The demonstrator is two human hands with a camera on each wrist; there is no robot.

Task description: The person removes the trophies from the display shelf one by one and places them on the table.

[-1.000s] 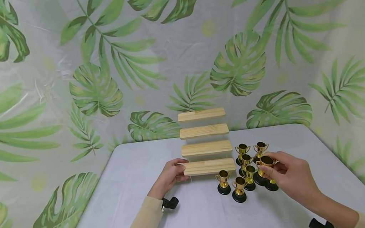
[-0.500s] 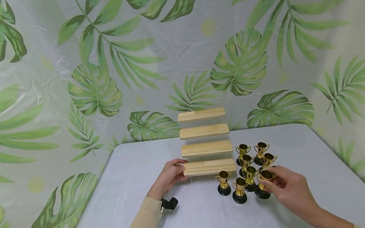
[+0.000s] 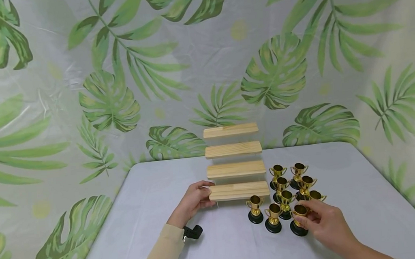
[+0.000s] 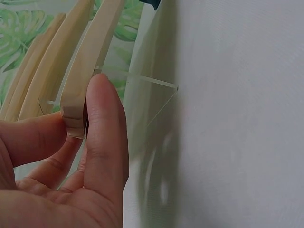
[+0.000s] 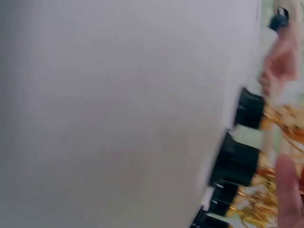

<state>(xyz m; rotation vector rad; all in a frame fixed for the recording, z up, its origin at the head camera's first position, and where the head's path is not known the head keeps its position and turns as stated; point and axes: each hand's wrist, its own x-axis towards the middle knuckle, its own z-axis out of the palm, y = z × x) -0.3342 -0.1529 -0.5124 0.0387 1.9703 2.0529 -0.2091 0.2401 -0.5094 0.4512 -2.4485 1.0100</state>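
Observation:
A stepped display stand has wooden boards on clear supports, its lowest board point(image 3: 239, 191) nearest me. My left hand point(image 3: 194, 199) pinches that board's left end; in the left wrist view, thumb and fingers lie on either side of the wood point(image 4: 78, 99). On the right, my right hand point(image 3: 323, 221) grips a small gold trophy cup point(image 3: 299, 211) at its right side, the cup upright. Its black base point(image 5: 236, 161) appears close to the tablecloth in the right wrist view, where much of the hand is out of frame.
Several matching trophies stand right of the stand, including a front one point(image 3: 273, 218), one by the lowest board point(image 3: 255, 209) and one behind my right hand point(image 3: 316, 196). White cloth covers the table point(image 3: 153, 182). A leaf-patterned curtain point(image 3: 202, 65) hangs behind.
My right hand has carried the trophy toward me, from among the others to the front of the group, uncovering trophies behind it. The left hand stays on the board.

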